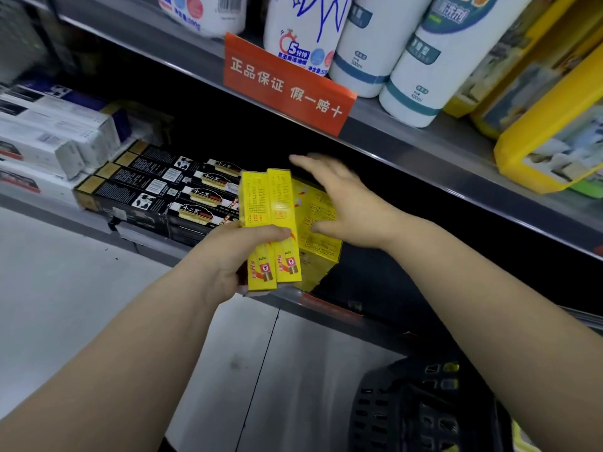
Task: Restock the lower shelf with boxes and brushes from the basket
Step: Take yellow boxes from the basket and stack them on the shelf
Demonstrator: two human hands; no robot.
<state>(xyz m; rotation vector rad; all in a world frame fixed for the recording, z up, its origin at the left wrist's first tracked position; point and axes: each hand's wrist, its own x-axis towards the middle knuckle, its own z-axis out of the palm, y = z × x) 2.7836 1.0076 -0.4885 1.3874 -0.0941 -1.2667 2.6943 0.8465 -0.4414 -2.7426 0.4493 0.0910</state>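
My left hand [233,256] grips two narrow yellow boxes [270,223] side by side, upright, in front of the lower shelf [326,305]. Behind them a stack of yellow boxes [319,246] lies on that shelf near its front edge. My right hand [346,203] hovers over this stack with fingers spread and straight, its thumb against the top box. The black basket [421,412] stands on the floor at the lower right, with bits of yellow showing inside.
Black and gold boxes [169,190] lie in rows on the lower shelf to the left, with white boxes [49,138] beyond them. The upper shelf carries white bottles [424,60], yellow packs [554,125] and an orange sign [287,83]. Grey floor tiles lie below.
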